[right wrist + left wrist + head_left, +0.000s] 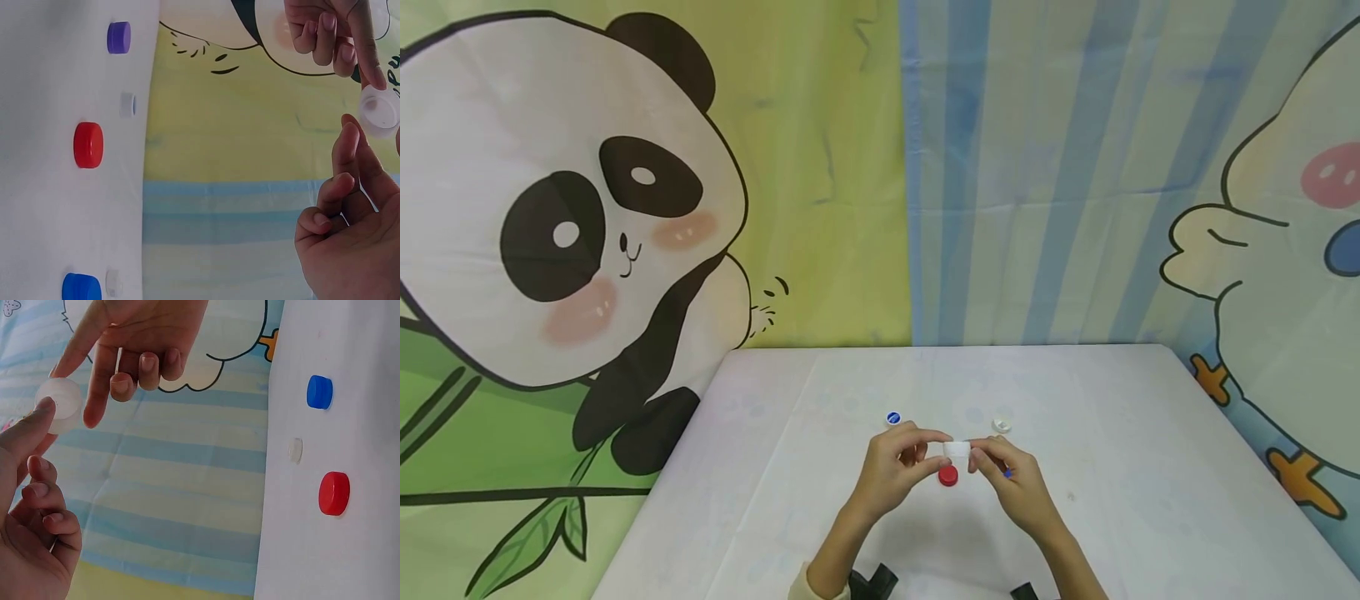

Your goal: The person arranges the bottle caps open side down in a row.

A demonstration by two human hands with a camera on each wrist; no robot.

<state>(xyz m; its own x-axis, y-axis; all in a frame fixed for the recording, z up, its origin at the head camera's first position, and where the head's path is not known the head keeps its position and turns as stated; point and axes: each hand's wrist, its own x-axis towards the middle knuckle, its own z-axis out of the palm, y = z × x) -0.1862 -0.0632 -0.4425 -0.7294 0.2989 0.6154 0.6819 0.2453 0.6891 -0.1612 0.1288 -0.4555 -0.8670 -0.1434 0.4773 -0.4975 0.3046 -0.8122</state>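
Above the table, my left hand pinches a translucent white bottle cap between thumb and forefinger. My right hand is at the cap's other side. Its forefinger reaches the rim, while its thumb stands a little apart from the cap and the other fingers are bent. In the right wrist view the cap shows its round, hollow-looking face. Below the hands a red cap lies on the table. A blue cap is mostly hidden by my right hand in the head view.
Beyond the hands lie a small blue-and-white cap and a clear whitish cap. The right wrist view also shows a purple cap. The white table ends at printed curtains. Black gear is near my left wrist.
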